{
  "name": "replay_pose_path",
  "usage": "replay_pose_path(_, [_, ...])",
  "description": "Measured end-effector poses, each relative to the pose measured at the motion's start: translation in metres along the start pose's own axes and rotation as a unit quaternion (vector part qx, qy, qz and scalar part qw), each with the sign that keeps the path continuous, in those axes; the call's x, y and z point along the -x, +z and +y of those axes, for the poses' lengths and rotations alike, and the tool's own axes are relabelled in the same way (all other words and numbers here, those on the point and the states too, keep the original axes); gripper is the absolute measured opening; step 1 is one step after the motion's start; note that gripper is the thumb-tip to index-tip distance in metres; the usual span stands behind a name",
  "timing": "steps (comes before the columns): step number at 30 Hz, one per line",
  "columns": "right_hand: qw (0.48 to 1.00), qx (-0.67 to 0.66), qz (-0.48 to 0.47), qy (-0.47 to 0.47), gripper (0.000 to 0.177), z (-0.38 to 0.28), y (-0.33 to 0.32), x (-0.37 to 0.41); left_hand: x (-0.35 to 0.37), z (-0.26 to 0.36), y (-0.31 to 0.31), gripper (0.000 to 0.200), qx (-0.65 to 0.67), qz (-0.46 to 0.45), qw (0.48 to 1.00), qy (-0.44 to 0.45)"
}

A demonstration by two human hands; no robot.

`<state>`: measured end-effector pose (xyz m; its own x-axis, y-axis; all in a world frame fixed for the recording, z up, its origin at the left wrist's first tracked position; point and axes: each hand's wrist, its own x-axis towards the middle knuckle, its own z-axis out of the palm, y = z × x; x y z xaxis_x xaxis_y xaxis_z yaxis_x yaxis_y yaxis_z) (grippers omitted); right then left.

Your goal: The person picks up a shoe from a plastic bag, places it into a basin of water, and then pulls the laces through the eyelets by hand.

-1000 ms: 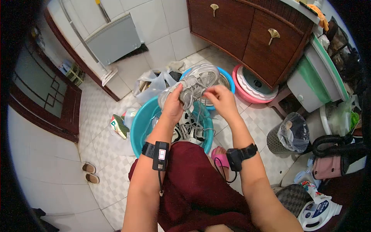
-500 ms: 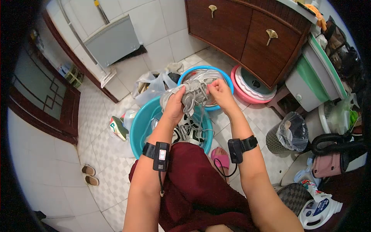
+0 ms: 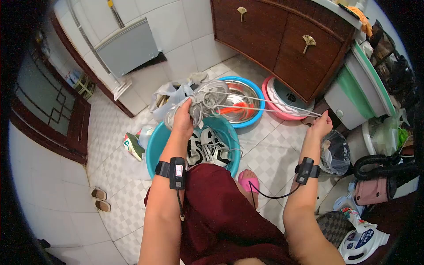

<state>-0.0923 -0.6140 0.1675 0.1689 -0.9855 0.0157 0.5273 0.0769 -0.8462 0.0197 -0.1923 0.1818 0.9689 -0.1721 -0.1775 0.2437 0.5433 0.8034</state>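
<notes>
A grey shoe [image 3: 205,99] is held up above the teal tub by my left hand [image 3: 183,118], whose fingers are wrapped round it. Out to the right, my right hand [image 3: 321,125] pinches the grey shoelace [image 3: 274,104], which stretches taut from the shoe in two strands. Black and white shoes [image 3: 213,148] lie in the teal tub [image 3: 152,152] below, with loose laces over them. Behind the shoe stands a blue-rimmed basin [image 3: 260,110] with a steel bowl and something orange-red inside.
Pink basin [image 3: 269,106] under the brown cabinet [image 3: 249,33]; lined trash bin [image 3: 335,152] on the right, near my right forearm. Plastic bag [image 3: 165,99] behind the tub, a green and white package [image 3: 133,146] to its left. Detergent bottle [image 3: 364,245] at lower right.
My right hand has moved far to the right, drawing the lace out taut. The shoe and my left hand have shifted slightly left, uncovering the steel bowl.
</notes>
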Motion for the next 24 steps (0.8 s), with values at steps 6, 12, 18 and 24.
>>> replay_pose_path(6, [0.937,0.124,-0.325,0.026,0.015,0.019,0.041,0.090,0.008,0.001,0.012,0.033,0.027,-0.034,0.999,-0.027])
replay_pose_path(12, [0.769,0.271,-0.488,-0.312,0.025,0.012,0.100,0.192,0.016,0.002,0.022,0.032,-0.051,-0.057,0.997,-0.032])
replay_pose_path(18, [0.693,0.301,-0.471,-0.455,0.013,0.014,0.120,0.183,0.022,0.004,0.029,0.033,-0.062,-0.079,0.994,-0.050])
replay_pose_path(24, [0.815,0.376,-0.174,-0.406,0.010,0.007,0.085,0.065,0.014,0.006,0.018,0.033,-0.043,-0.041,0.997,-0.042])
